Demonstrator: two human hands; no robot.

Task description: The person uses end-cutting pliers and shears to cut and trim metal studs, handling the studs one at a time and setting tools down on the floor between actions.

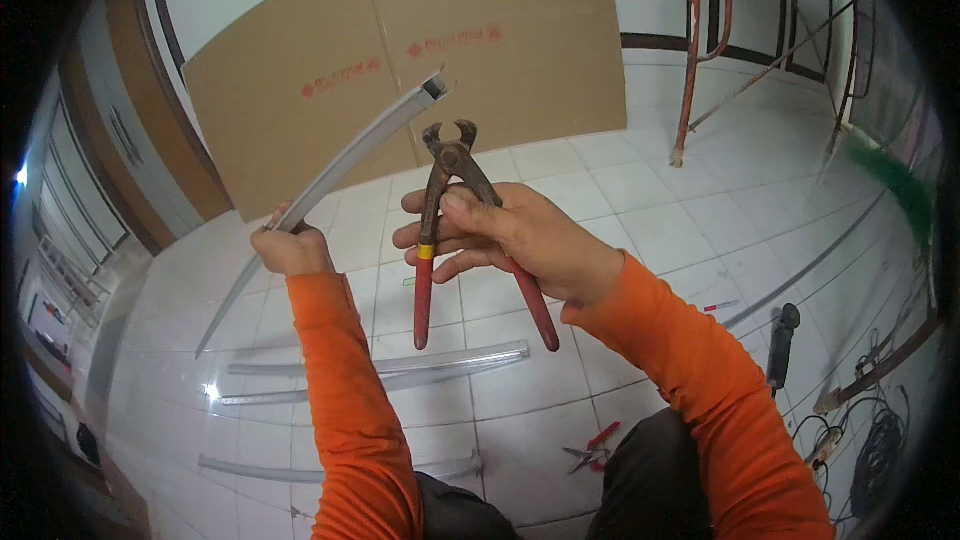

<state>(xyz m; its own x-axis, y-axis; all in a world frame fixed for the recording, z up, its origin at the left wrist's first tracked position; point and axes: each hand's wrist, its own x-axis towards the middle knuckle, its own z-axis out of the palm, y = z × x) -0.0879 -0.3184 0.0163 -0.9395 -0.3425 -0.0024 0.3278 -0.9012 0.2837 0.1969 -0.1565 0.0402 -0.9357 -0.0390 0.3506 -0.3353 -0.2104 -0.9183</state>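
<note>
My left hand (300, 245) grips a long silver metal channel (350, 155) that slants up to the right, its upper end held in the air left of the tool. My right hand (500, 230) holds rusty end-cutting pincers (450, 160) with red handles and a yellow band, jaws upward, thumb over the pivot side and fingers loosely spread behind. More silver channels (380, 365) lie on the white tiled floor (540, 390) below. Small red-handled snips (590, 455) lie near my knees, and a thin red item (720, 306) lies at the right.
A large cardboard sheet (500, 85) leans at the back. An orange scaffold frame (692, 60) stands at back right. Right of me are a black handled tool (782, 345), cables (875, 465) and a green bristly item (880, 170). Doors (125, 130) line the left.
</note>
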